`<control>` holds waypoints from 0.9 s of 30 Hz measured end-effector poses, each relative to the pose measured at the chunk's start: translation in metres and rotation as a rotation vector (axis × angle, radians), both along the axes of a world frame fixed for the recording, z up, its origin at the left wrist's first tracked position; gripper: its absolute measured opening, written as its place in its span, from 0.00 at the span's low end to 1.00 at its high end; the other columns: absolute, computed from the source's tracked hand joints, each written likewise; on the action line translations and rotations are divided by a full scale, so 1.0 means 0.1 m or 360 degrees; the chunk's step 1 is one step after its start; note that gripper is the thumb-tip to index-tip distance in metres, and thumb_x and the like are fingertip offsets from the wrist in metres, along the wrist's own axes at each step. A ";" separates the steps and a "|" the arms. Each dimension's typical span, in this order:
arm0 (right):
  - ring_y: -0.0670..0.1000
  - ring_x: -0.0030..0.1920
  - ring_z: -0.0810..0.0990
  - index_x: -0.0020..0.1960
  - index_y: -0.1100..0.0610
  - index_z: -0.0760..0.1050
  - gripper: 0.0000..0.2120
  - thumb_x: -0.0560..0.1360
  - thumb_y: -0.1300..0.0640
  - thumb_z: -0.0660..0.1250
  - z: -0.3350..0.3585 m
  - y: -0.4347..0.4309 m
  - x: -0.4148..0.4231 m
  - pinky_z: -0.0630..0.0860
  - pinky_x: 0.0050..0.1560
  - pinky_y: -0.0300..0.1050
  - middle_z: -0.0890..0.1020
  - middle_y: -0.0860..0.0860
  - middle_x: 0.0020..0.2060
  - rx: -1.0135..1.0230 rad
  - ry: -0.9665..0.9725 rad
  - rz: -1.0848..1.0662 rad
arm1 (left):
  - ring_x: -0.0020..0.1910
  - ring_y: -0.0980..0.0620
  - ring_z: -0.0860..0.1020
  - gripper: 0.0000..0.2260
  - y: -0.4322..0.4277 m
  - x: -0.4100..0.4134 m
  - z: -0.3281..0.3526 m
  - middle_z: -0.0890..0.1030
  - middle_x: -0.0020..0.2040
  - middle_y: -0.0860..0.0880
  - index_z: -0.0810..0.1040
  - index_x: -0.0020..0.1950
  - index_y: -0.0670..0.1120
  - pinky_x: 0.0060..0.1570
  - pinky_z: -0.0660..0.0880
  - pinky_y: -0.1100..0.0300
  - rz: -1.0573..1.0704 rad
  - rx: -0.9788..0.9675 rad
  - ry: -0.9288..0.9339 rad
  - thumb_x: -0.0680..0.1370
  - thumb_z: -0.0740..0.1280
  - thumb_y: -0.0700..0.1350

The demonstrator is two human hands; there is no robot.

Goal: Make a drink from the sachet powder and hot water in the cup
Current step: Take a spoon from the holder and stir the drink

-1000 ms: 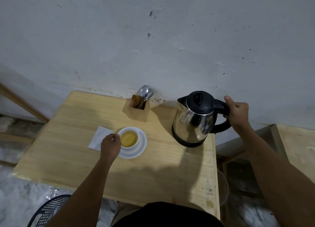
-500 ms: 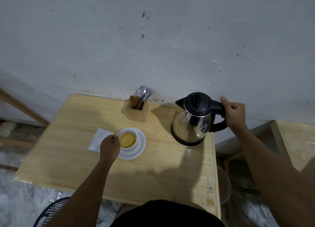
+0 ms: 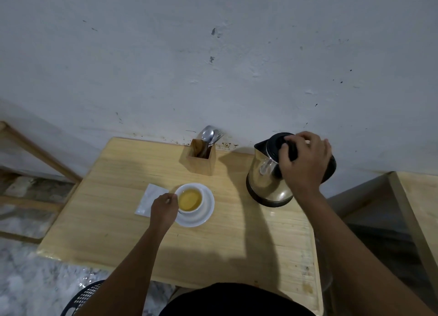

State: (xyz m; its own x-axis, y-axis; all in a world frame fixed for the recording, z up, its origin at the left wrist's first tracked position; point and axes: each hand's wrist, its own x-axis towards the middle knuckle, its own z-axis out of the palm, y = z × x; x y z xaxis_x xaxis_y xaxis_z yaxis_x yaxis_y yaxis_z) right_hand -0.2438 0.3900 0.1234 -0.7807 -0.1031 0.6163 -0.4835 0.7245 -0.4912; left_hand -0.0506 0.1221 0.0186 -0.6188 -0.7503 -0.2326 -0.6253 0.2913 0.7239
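Head view shows the cup [image 3: 189,199] on a white saucer [image 3: 206,209], near the middle of the wooden worktop [image 3: 118,220]. The cup holds yellow drink. The left hand [image 3: 163,209] is just left of the cup, with its grip pinched at the cup's rim, likely on the handle. The sachet [image 3: 148,200] lies flat, left of the cup, partly under that hand. The kettle [image 3: 267,173] stands upright, well to the right of the cup. The right hand [image 3: 305,161] is on top of the kettle, its grip curled over the black lid and handle.

The water looks poured, so the step seems to be putting the kettle away and then stirring. Let go of the kettle only when it sits flat. Hold the cup steady so the hot drink does not spill. Spoons [image 3: 208,135] wait in a wooden box [image 3: 201,159] behind the cup, by the wall.
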 end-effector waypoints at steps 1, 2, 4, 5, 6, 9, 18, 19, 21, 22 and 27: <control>0.53 0.53 0.76 0.50 0.55 0.81 0.06 0.74 0.56 0.68 0.01 -0.13 0.07 0.66 0.66 0.59 0.79 0.53 0.49 0.0022 0.0119 0.0086 | 0.40 0.45 0.77 0.15 -0.03 0.01 -0.01 0.81 0.38 0.40 0.79 0.39 0.35 0.43 0.69 0.55 -0.0028 0.0030 -0.0007 0.79 0.60 0.43; 0.52 0.50 0.77 0.48 0.55 0.81 0.06 0.74 0.57 0.68 0.03 -0.28 0.15 0.70 0.62 0.56 0.80 0.52 0.47 0.0007 0.0196 0.0210 | 0.40 0.45 0.77 0.15 -0.07 0.01 -0.02 0.80 0.37 0.38 0.79 0.39 0.35 0.44 0.70 0.53 -0.0052 0.0072 -0.0015 0.79 0.60 0.43; 0.50 0.46 0.78 0.46 0.54 0.82 0.06 0.73 0.57 0.67 0.04 -0.60 0.29 0.74 0.49 0.46 0.80 0.50 0.44 -0.0011 0.0065 0.0457 | 0.39 0.44 0.77 0.13 -0.15 0.02 -0.02 0.81 0.36 0.40 0.80 0.40 0.38 0.44 0.71 0.53 -0.0093 0.0181 -0.0028 0.79 0.62 0.43; 0.48 0.45 0.78 0.47 0.52 0.82 0.06 0.74 0.55 0.66 0.03 -0.76 0.33 0.74 0.46 0.44 0.81 0.48 0.44 0.0029 -0.0186 0.0541 | 0.37 0.46 0.77 0.11 -0.19 0.02 -0.01 0.80 0.34 0.43 0.81 0.41 0.40 0.43 0.71 0.53 -0.0110 0.0243 -0.0029 0.78 0.63 0.44; 0.48 0.45 0.79 0.47 0.51 0.81 0.07 0.75 0.53 0.65 -0.01 -0.92 0.33 0.75 0.45 0.44 0.81 0.47 0.45 0.0109 -0.0523 0.0593 | 0.36 0.48 0.76 0.09 -0.23 0.02 0.00 0.80 0.33 0.47 0.81 0.42 0.42 0.43 0.71 0.55 -0.0128 0.0297 -0.0021 0.78 0.64 0.44; 0.50 0.46 0.80 0.47 0.50 0.80 0.10 0.77 0.50 0.61 -0.20 -1.34 0.25 0.78 0.48 0.48 0.82 0.46 0.44 0.0193 -0.1383 0.0650 | 0.35 0.55 0.75 0.07 -0.29 0.02 0.04 0.80 0.33 0.52 0.81 0.42 0.44 0.40 0.71 0.60 -0.0225 0.0341 0.0008 0.78 0.66 0.42; 0.50 0.39 0.79 0.35 0.46 0.77 0.14 0.69 0.37 0.67 -0.59 -2.13 -0.01 0.75 0.39 0.42 0.78 0.44 0.32 0.0277 -0.1351 -0.0003 | 0.42 0.53 0.80 0.09 -0.52 -0.02 0.03 0.85 0.44 0.43 0.85 0.46 0.40 0.40 0.72 0.66 -0.0501 0.0417 -0.0075 0.76 0.69 0.45; 0.49 0.38 0.79 0.36 0.46 0.78 0.15 0.67 0.34 0.67 -0.63 -2.18 -0.02 0.76 0.40 0.43 0.79 0.44 0.32 0.0239 -0.1354 -0.0055 | 0.42 0.52 0.80 0.09 -0.54 -0.02 0.04 0.85 0.45 0.43 0.85 0.46 0.40 0.40 0.72 0.65 -0.0528 0.0431 -0.0079 0.76 0.68 0.45; 0.48 0.38 0.81 0.40 0.46 0.81 0.20 0.64 0.31 0.67 -0.74 -2.25 -0.06 0.80 0.41 0.46 0.82 0.44 0.34 0.0164 -0.1355 -0.0142 | 0.44 0.49 0.81 0.11 -0.61 -0.02 0.03 0.85 0.45 0.41 0.84 0.45 0.38 0.41 0.74 0.61 -0.0585 0.0465 -0.0077 0.76 0.68 0.45; 0.49 0.37 0.82 0.41 0.46 0.82 0.20 0.64 0.31 0.67 -0.80 -2.27 -0.08 0.81 0.40 0.47 0.83 0.44 0.33 0.0135 -0.1349 -0.0166 | 0.45 0.46 0.82 0.12 -0.64 -0.01 0.02 0.85 0.44 0.39 0.84 0.44 0.38 0.42 0.75 0.58 -0.0619 0.0483 -0.0065 0.76 0.68 0.47; 0.49 0.34 0.81 0.38 0.49 0.83 0.14 0.67 0.39 0.67 -0.84 -2.33 -0.09 0.80 0.36 0.45 0.81 0.45 0.29 0.0105 -0.1372 -0.0208 | 0.45 0.41 0.81 0.21 -0.70 0.02 -0.04 0.83 0.43 0.35 0.82 0.41 0.37 0.43 0.76 0.49 -0.0705 0.0507 -0.0031 0.71 0.65 0.56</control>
